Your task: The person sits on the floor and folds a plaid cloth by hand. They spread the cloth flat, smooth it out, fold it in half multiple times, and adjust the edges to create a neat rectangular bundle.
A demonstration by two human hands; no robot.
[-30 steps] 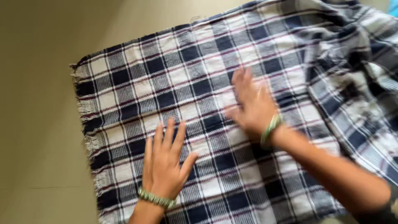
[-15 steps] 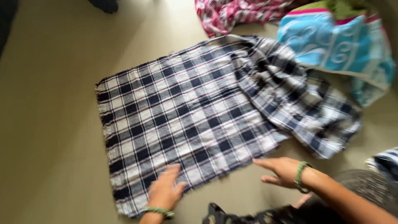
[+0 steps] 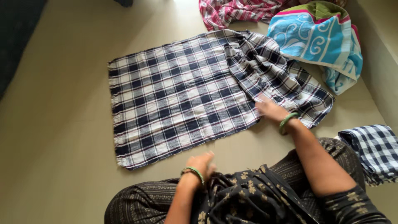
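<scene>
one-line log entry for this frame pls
left hand: off cloth, near lap | right hand: on plaid cloth, bunched edge | cloth: flat on floor

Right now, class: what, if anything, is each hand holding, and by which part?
The right hand rests on the checked cloth at its rumpled near edge; whether it grips is unclear. The left hand, near the person's lap, holds nothing visible.

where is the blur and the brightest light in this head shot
Head view: both hands are motion-smeared, the right hand on the checked cloth and the left hand near the lap; the cloth's weave stays fairly sharp. The floor is washed out brightest at the top centre, with soft, even light and only faint shadows along the cloth's near edge.
</scene>
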